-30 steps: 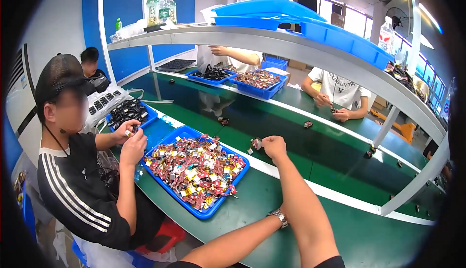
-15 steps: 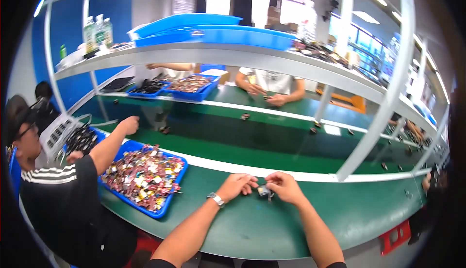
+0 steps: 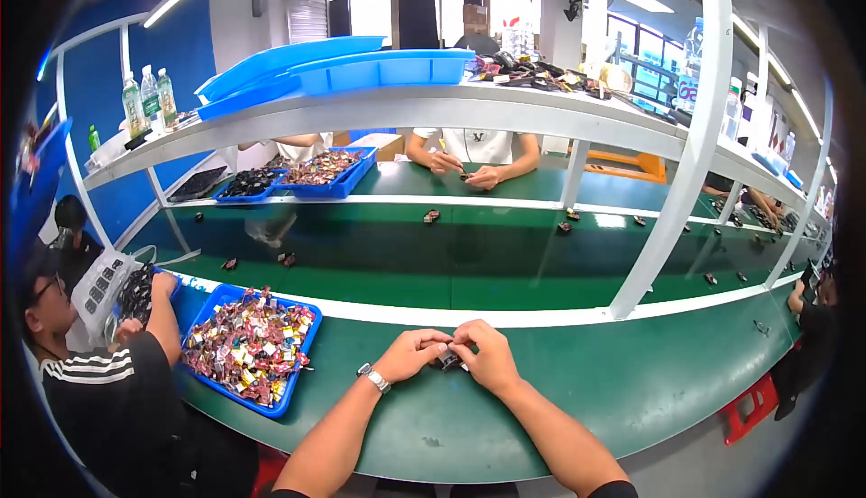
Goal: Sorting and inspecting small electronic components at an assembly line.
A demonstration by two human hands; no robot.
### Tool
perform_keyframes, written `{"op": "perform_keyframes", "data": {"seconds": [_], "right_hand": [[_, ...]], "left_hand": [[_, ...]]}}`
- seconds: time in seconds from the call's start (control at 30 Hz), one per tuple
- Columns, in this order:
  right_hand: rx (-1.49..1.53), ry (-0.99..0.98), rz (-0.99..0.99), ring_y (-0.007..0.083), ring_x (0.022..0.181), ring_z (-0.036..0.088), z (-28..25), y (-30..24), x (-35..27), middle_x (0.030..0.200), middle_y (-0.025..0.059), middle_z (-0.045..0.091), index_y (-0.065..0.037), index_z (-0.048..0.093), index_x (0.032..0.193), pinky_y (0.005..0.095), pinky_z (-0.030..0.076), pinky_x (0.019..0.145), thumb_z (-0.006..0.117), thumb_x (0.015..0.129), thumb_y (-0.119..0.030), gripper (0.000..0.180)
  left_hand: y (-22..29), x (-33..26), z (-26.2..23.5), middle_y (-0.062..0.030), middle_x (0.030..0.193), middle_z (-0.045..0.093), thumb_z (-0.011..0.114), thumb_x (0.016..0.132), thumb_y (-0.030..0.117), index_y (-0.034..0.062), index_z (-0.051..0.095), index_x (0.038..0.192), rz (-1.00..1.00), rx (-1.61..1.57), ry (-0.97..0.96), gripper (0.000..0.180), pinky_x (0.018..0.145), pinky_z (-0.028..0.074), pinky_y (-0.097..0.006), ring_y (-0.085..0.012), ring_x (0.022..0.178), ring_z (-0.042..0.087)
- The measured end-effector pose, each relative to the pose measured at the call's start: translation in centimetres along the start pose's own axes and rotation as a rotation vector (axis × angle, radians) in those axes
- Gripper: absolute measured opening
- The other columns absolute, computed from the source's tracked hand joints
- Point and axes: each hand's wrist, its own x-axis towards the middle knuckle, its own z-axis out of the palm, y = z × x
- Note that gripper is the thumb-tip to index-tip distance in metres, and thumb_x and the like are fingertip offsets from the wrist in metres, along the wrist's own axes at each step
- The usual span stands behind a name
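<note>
Over the green bench [image 3: 541, 408] my two hands meet around a small dark electronic part [image 3: 447, 360] with a pale patch. My left hand [image 3: 410, 355], with a metal-banded watch on its wrist, has its fingers closed at the part's left side. My right hand [image 3: 488, 358] pinches the part from the right with thumb and fingers. Much of the part is hidden by the fingers, so its exact kind does not show. To the left of my hands stands a blue tray [image 3: 287, 399] heaped with small red, white and yellow wired components [image 3: 248, 345].
Beyond the bench's white rail runs a green conveyor [image 3: 388, 263] with several small parts scattered on it. A white shelf post [image 3: 672, 164] rises at right. At left a co-worker [image 3: 99, 381] reaches into black parts; another person [image 3: 474, 151] works across the line.
My hands have come closer together around the small part, which shows less now. The co-worker's arm at left has drawn back from the conveyor toward the black parts. The view has shifted slightly.
</note>
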Motion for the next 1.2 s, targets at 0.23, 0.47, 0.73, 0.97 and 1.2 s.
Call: {"op": "perform_keyframes", "data": {"seconds": [0.23, 0.47, 0.73, 0.97, 1.2], "right_hand": [[-0.173, -0.185, -0.249, 0.0277, 0.108, 0.055, -2.0, -0.6, 0.4, 0.113, 0.0091, 0.059, -0.006, 0.065, 0.095, 0.0365, 0.048, 0.090, 0.067, 0.079, 0.001, 0.017], [-0.228, -0.237, -0.220, 0.0288, 0.109, 0.053, -1.5, -0.4, 0.2, 0.116, 0.0070, 0.057, -0.011, 0.066, 0.093, 0.0389, 0.047, 0.091, 0.076, 0.073, -0.008, 0.023], [-0.324, -0.108, -0.216, 0.0277, 0.110, 0.053, -0.6, -0.2, 0.1, 0.116, 0.0071, 0.058, -0.010, 0.068, 0.088, 0.0379, 0.048, 0.090, 0.075, 0.074, -0.008, 0.015], [-0.285, -0.106, -0.120, 0.0280, 0.111, 0.053, -0.2, -0.1, 0.0, 0.116, 0.0075, 0.059, -0.007, 0.068, 0.086, 0.0361, 0.050, 0.090, 0.071, 0.077, -0.007, 0.009], [-0.220, -0.135, -0.101, 0.0281, 0.112, 0.053, -0.7, -0.5, -0.1, 0.115, 0.0074, 0.059, -0.007, 0.068, 0.085, 0.0376, 0.048, 0.091, 0.071, 0.077, -0.009, 0.008]], "left_hand": [[1.0, -0.1, 0.1, -0.0071, 0.100, 0.067, 0.053, 0.095, 0.005, 0.0003, 0.054, 0.131, -0.025, -0.084, 0.067, 0.037, 0.075, 0.053, -0.027, -0.0111, 0.083, 0.062], [1.3, -0.3, 0.6, -0.0110, 0.109, 0.066, 0.051, 0.093, 0.000, -0.0009, 0.053, 0.130, -0.078, -0.244, 0.066, 0.036, 0.086, 0.056, -0.032, -0.0163, 0.095, 0.065], [0.5, 0.0, -0.1, -0.0109, 0.112, 0.063, 0.052, 0.091, -0.003, 0.0001, 0.050, 0.121, -0.076, -0.340, 0.018, 0.030, 0.089, 0.056, -0.035, -0.0185, 0.101, 0.064], [0.2, -0.1, -0.4, -0.0123, 0.119, 0.059, 0.055, 0.090, -0.003, 0.0000, 0.048, 0.126, -0.024, -0.263, -0.085, 0.037, 0.096, 0.051, -0.035, -0.0177, 0.110, 0.059], [0.3, 0.0, -0.1, -0.0118, 0.117, 0.060, 0.050, 0.092, -0.003, 0.0001, 0.049, 0.124, -0.036, -0.312, -0.078, 0.032, 0.094, 0.052, -0.034, -0.0173, 0.107, 0.060]]}}
